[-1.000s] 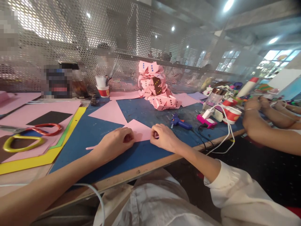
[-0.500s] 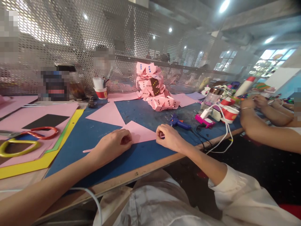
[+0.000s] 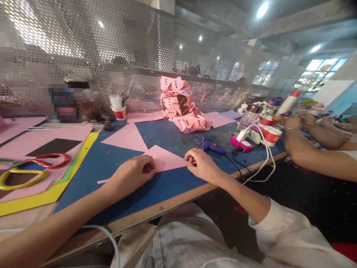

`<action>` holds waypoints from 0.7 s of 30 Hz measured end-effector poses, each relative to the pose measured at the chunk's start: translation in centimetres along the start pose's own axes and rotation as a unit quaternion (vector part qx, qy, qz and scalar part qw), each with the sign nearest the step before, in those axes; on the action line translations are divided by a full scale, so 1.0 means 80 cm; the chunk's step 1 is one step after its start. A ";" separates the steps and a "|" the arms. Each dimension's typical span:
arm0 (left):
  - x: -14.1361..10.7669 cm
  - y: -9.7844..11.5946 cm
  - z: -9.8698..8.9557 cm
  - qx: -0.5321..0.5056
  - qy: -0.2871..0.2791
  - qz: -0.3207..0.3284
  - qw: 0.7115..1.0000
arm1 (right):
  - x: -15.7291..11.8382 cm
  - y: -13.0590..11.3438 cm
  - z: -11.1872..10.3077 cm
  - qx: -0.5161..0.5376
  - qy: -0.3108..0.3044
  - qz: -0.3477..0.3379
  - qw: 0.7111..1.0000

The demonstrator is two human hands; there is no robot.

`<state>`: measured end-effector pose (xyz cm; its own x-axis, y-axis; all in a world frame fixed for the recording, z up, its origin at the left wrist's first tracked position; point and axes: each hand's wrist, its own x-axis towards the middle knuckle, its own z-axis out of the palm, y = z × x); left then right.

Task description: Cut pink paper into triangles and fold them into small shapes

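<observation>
A pink paper sheet (image 3: 169, 160) lies on the blue mat between my hands, with a peak at its back edge. My left hand (image 3: 136, 169) is closed at its left end, fingers curled over the edge. At the pointed right corner, my right hand (image 3: 202, 165) pinches the paper between thumb and fingers. Behind my left hand lies a second pink paper piece (image 3: 126, 137), roughly triangular. A narrow pink strip (image 3: 102, 181) sticks out beside my left wrist. The blue glue gun (image 3: 213, 146) rests just behind my right hand.
Scissors (image 3: 52, 160) with red and yellow handles lie on stacked coloured paper (image 3: 89, 143) at left. A folded pink paper model (image 3: 178, 104) stands at the back. To the right are a pink power adapter (image 3: 242, 144), white cable (image 3: 269, 156), paper cup (image 3: 271, 136) and another person's arms (image 3: 309, 149).
My right hand's fingers have shifted slightly at the paper's right corner. My left hand stays at the left end. The whole view has moved a little.
</observation>
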<state>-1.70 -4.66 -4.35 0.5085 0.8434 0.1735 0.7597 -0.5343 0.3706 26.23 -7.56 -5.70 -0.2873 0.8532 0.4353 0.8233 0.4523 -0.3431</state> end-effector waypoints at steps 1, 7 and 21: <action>0.000 0.000 0.000 0.000 -0.002 -0.001 1.000 | -0.001 0.001 0.000 0.000 0.002 -0.003 1.000; 0.000 0.002 -0.002 0.005 -0.010 -0.005 1.000 | -0.003 0.004 -0.001 0.020 0.000 -0.004 1.000; 0.000 -0.001 0.000 -0.002 -0.004 -0.006 1.000 | -0.009 -0.013 -0.009 0.006 0.055 -0.052 0.997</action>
<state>-1.77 -4.59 -4.42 0.5026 0.8494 0.1610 0.7643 -0.5236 0.3765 25.91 -8.80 -5.06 -0.3145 0.7689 0.5566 0.7856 0.5400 -0.3021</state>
